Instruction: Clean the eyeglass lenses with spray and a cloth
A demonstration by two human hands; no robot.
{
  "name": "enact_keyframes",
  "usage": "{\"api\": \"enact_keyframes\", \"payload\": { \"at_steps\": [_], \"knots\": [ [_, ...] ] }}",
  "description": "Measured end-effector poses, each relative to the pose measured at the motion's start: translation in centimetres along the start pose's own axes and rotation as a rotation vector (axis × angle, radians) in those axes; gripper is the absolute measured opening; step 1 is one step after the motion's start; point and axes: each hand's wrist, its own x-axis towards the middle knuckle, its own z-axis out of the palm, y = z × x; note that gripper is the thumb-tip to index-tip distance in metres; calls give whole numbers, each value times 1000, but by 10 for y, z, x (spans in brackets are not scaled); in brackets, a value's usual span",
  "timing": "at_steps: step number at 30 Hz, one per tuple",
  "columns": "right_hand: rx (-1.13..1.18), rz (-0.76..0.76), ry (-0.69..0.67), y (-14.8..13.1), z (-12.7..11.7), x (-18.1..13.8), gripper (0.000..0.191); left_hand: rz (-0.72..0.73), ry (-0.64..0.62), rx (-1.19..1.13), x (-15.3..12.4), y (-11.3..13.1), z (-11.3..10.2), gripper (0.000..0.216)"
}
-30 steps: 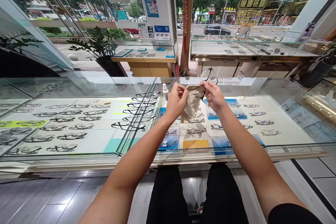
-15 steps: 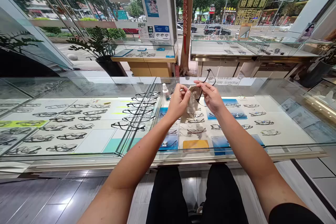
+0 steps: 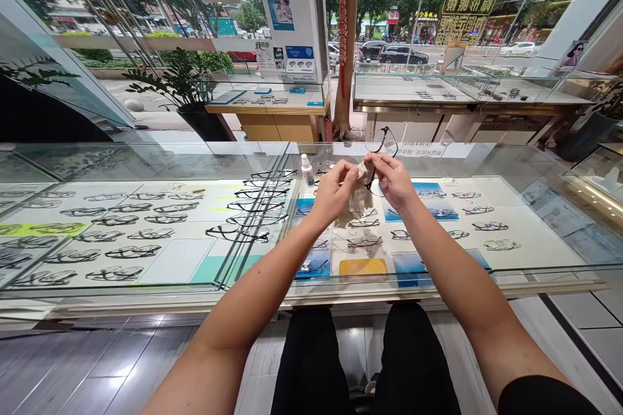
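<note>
Above the glass display counter, my right hand (image 3: 393, 180) pinches a pair of dark-rimmed eyeglasses (image 3: 385, 135), its frame tilted upright with one rim above the fingers. My left hand (image 3: 337, 187) is closed on a pale beige cleaning cloth (image 3: 357, 202), which hangs down below the fingers. The cloth is pressed against the lower part of the eyeglasses, between the two hands. The left fingers and the cloth hide part of that lens. Just left of my left hand, a small white spray bottle (image 3: 307, 172) stands on the counter.
A row of dark eyeglasses (image 3: 256, 206) lies on the glass top to the left. Inside the glass counter (image 3: 535, 233) are several more frames, blue display cards (image 3: 311, 266) and a yellow-orange pad (image 3: 363, 268). Other showcases (image 3: 413, 87) stand by the window, beside a potted plant (image 3: 192, 94).
My left hand has shifted slightly right and down with the cloth, now covering more of the lower lens. The eyeglasses have turned a little in my right hand.
</note>
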Motion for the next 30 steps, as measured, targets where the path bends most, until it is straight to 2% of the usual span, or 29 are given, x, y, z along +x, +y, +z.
{"api": "enact_keyframes", "payload": {
  "at_steps": [4, 7, 10, 13, 16, 21, 30],
  "knots": [
    [31, 35, -35, -3, 2, -3, 52, -200, 11, -289, 3, -6, 2, 64],
    [46, 53, -66, -5, 1, -5, 49, -384, -83, -414, 4, -7, -1, 68],
    [49, 77, -83, -6, 0, -6, 49, -467, -214, -442, 5, -7, -6, 64],
    [20, 105, -91, -6, -2, -5, 51, -495, -305, -514, 6, -7, -9, 60],
    [16, 76, -106, -6, -1, -5, 49, -497, -326, -587, 7, -6, -9, 58],
    [54, 97, -137, -6, 3, -6, 46, -502, -292, -638, 7, -4, -7, 56],
    [66, 171, -189, -6, 10, -11, 53, -506, -221, -679, 5, -7, -4, 71]
  ]
}}
